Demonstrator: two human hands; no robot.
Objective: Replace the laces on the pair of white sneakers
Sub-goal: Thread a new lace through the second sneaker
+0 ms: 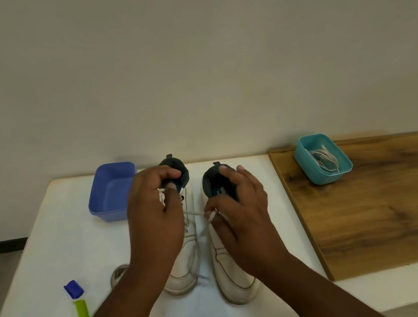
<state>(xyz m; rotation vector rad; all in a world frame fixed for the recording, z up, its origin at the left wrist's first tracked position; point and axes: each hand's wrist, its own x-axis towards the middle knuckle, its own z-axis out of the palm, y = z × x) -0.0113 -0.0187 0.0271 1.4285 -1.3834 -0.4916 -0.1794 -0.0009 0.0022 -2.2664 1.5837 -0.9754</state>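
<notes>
right hand [239, 208] fingers pinch lace [194, 213] | left hand [154, 214] fingers curled on left sneaker [186, 255]

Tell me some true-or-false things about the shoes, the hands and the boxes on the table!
1. The teal tub holds white laces. True.
2. The blue tub is full of laces. False: nothing shows inside it.
3. The right hand pinches a white lace that runs to the left sneaker. True.
4. The sneakers lie on the wooden board. False: both, the right sneaker too, stand on the white table.
5. The left hand is at the left sneaker's eyelets. True.
</notes>
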